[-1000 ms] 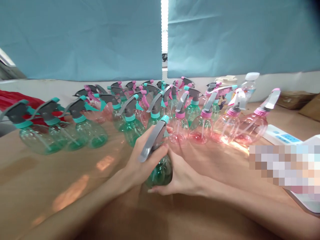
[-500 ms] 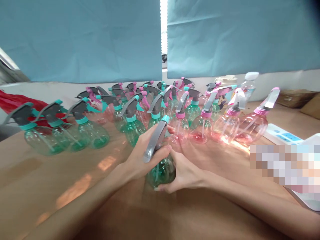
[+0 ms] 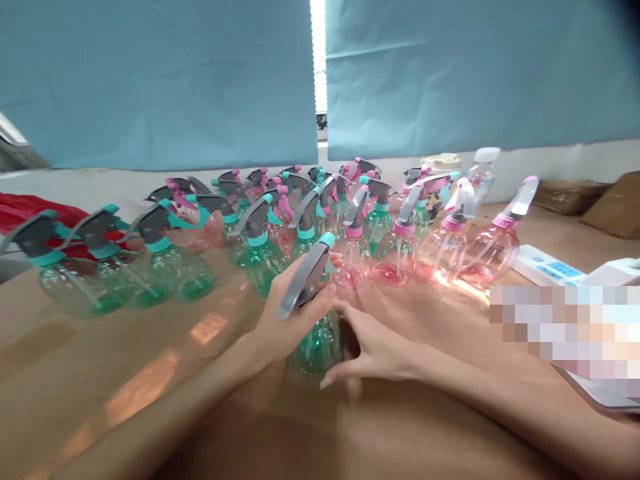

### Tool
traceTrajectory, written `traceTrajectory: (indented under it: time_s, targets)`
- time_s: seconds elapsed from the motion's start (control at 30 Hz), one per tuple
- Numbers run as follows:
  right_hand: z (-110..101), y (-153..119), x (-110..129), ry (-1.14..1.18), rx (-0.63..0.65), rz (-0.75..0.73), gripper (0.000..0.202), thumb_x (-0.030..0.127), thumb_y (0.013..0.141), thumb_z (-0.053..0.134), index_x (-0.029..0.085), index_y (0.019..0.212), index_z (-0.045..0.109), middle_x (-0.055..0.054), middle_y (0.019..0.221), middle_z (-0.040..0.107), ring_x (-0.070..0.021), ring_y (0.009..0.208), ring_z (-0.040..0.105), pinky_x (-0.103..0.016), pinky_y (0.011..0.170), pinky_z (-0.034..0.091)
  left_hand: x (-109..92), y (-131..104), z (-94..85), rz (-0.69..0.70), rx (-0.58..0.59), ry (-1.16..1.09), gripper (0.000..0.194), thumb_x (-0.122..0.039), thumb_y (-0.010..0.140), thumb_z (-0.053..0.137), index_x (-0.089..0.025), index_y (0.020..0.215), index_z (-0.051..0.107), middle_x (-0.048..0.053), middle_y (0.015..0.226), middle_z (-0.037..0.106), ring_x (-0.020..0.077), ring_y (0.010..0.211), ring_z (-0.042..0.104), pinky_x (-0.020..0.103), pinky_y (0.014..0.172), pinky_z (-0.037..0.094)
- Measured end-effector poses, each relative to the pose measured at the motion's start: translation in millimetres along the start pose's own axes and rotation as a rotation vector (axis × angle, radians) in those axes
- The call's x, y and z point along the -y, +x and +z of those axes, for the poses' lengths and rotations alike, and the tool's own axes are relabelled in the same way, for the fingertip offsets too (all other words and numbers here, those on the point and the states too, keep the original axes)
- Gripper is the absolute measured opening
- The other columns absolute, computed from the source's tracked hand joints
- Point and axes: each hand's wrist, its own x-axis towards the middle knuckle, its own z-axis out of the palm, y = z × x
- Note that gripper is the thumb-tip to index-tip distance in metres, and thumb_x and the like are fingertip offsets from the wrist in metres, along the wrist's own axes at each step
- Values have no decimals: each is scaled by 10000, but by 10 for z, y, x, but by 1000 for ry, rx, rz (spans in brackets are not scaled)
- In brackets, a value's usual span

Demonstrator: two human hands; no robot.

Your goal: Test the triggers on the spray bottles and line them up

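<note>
A clear green spray bottle (image 3: 317,350) with a grey trigger head and turquoise nozzle tip stands in front of me on the table. Around its neck, just under the head, my left hand (image 3: 283,313) is closed, thumb on the near side. My right hand (image 3: 377,347) curves beside the bottle's right side, thumb and fingers spread apart, with a gap between palm and bottle. Whether its fingertips touch the bottle I cannot tell. Just behind stand green spray bottles (image 3: 265,263) and pink-collared spray bottles (image 3: 395,257).
Three green spray bottles (image 3: 183,270) stand at the left, with red material (image 3: 30,213) behind. More sprayers fill the back rows. At the right are a white power strip (image 3: 547,267), a capped clear bottle (image 3: 483,177) and cardboard (image 3: 613,207). Blue blinds (image 3: 165,80) hang behind.
My right hand has loosened from the bottle and shifted slightly right, opening a gap. My left hand still holds the neck. The view has turned a little to the right.
</note>
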Motion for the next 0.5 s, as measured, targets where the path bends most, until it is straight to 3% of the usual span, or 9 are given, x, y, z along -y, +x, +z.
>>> traceTrajectory:
  time_s: [0.13,0.27,0.4,0.5]
  targets:
    - [-138,-197,-126,-256,-6,82,902,588,713,726,190,1431,352,-162,1387,515,-333,1238,514,-513,1012,439,-62,0,-25,2,-12,85,67,-263,835,500,-212,808,466,-5,780,587,147,677,545,274,607,430]
    - [-273,-326,-260,-487,-35,62,685,547,849,604,188,1405,427,-161,1418,491,-332,1301,459,-525,1055,398,-85,-4,-55,-4,-1,161,63,-253,832,488,-211,785,480,-9,762,595,137,632,557,267,564,423]
    - [-290,-354,-309,-581,-55,81,575,506,923,506,159,1381,476,-147,1419,497,-309,1318,446,-510,1079,384,-46,8,-66,27,16,155,91,-233,830,454,-218,885,524,-43,594,499,167,676,605,261,540,428]
    - [-266,-344,-292,-586,-69,63,524,487,937,486,177,1358,512,-130,1398,525,-306,1304,464,-512,1070,398,-37,24,-54,28,27,139,176,-224,813,442,-218,961,539,-64,536,452,150,595,579,255,525,430]
